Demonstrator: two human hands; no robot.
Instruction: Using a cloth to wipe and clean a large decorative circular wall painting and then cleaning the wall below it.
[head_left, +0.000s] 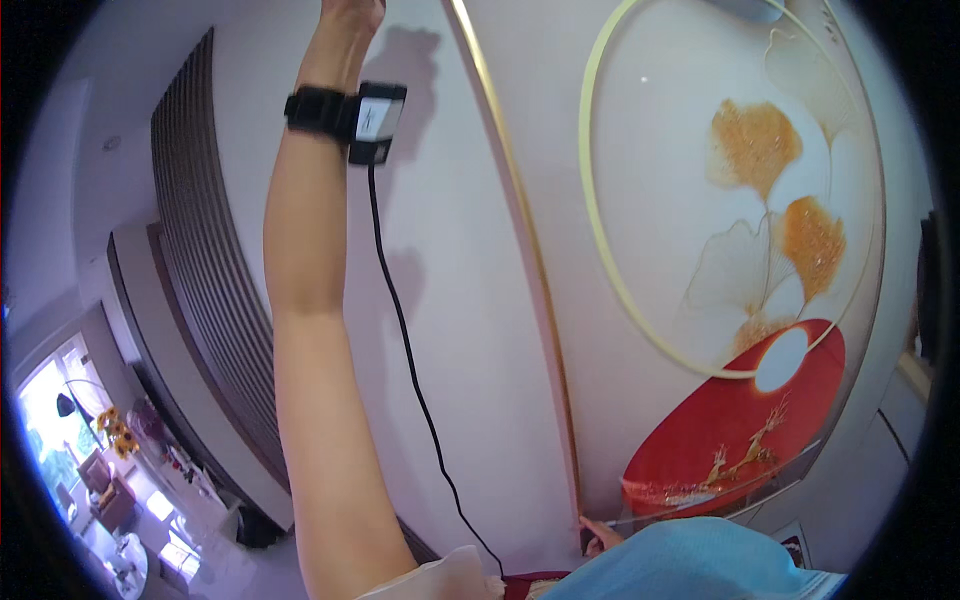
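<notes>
My left hand is raised to the top edge of the view, in front of the white wall, and its fingers are cut off. A black strap holds a small device on that wrist, with a black cable running down. Low in the view, my right hand is partly hidden behind light blue cloth. An extended finger is at the lower end of a gold trim strip. Whether this hand holds anything cannot be made out.
A decorative wall panel with orange ginkgo leaves, a pale ring and a red shape fills the right. Dark ribbed panelling stands at left. Beyond it lie a bright window, an armchair and a round table.
</notes>
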